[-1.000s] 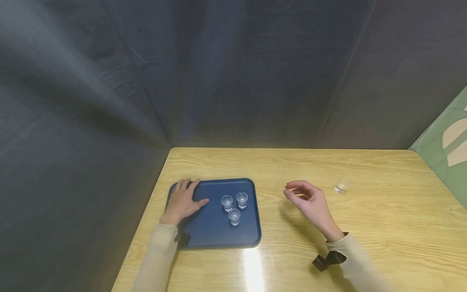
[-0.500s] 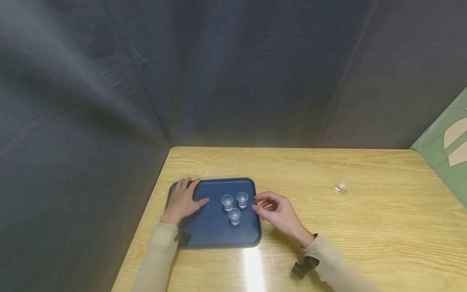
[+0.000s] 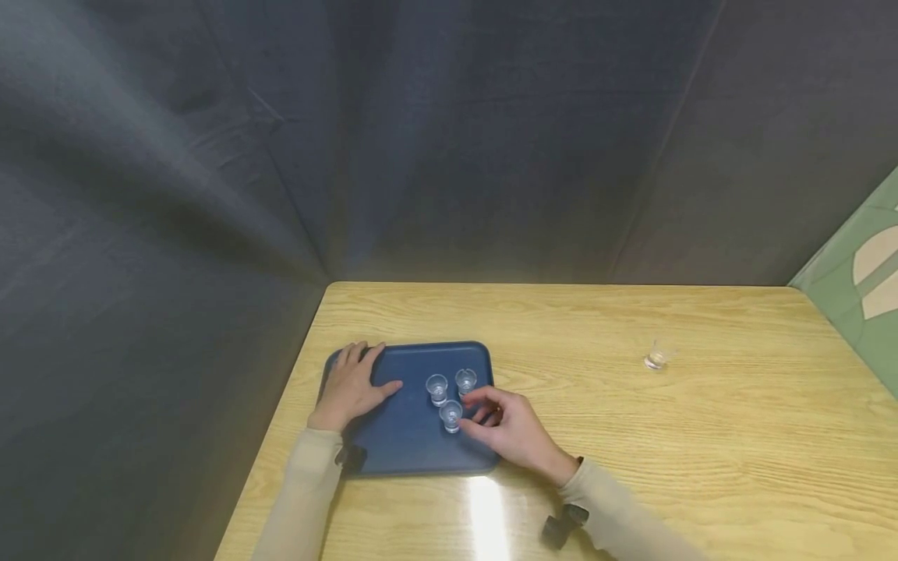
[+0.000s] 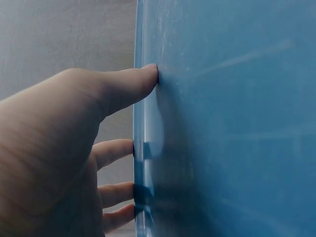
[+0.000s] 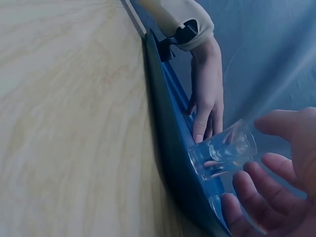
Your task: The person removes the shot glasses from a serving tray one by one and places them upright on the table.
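Three small clear shot glasses stand on a dark blue tray (image 3: 393,456): a left one (image 3: 436,389), a back right one (image 3: 466,381) and a front one (image 3: 451,417). My right hand (image 3: 515,432) reaches over the tray's right rim, thumb and fingers parted beside the front glass. In the right wrist view a shot glass (image 5: 222,150) is near the parted fingertips of that hand, which grips nothing. My left hand (image 3: 351,393) rests with spread fingers on the tray's left side. In the left wrist view its thumb (image 4: 131,86) touches inside the rim and the fingertips meet the edge.
Another clear shot glass (image 3: 655,357) stands on the wooden table (image 3: 737,421), right of the tray. A dark curtain (image 3: 477,156) hangs behind the table and along its left side. A green patterned panel (image 3: 863,288) borders the right.
My right hand has moved left from over the bare table, across the tray's right rim, to the front glass. The left hand, tray and glasses have stayed put.
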{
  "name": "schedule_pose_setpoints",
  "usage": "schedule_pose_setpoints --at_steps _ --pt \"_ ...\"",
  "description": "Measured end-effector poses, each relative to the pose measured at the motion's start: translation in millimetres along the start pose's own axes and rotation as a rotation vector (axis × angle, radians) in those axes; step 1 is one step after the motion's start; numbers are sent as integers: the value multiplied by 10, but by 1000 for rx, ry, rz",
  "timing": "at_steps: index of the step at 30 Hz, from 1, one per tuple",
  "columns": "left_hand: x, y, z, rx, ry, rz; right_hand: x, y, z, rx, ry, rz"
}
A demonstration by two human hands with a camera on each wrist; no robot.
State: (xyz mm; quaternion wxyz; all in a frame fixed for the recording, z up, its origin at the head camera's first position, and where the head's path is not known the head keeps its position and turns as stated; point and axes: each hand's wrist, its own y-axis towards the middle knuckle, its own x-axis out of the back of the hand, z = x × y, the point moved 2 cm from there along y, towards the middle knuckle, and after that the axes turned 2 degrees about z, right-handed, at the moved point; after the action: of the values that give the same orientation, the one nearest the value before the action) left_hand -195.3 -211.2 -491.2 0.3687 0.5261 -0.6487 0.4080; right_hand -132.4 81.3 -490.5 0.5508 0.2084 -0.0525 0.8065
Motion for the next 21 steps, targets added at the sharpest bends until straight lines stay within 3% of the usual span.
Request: schedule_pose_setpoints --at_steps 21 --pt "7 1 -2 -15 10 -10 -145 50 24 31 -103 -10"
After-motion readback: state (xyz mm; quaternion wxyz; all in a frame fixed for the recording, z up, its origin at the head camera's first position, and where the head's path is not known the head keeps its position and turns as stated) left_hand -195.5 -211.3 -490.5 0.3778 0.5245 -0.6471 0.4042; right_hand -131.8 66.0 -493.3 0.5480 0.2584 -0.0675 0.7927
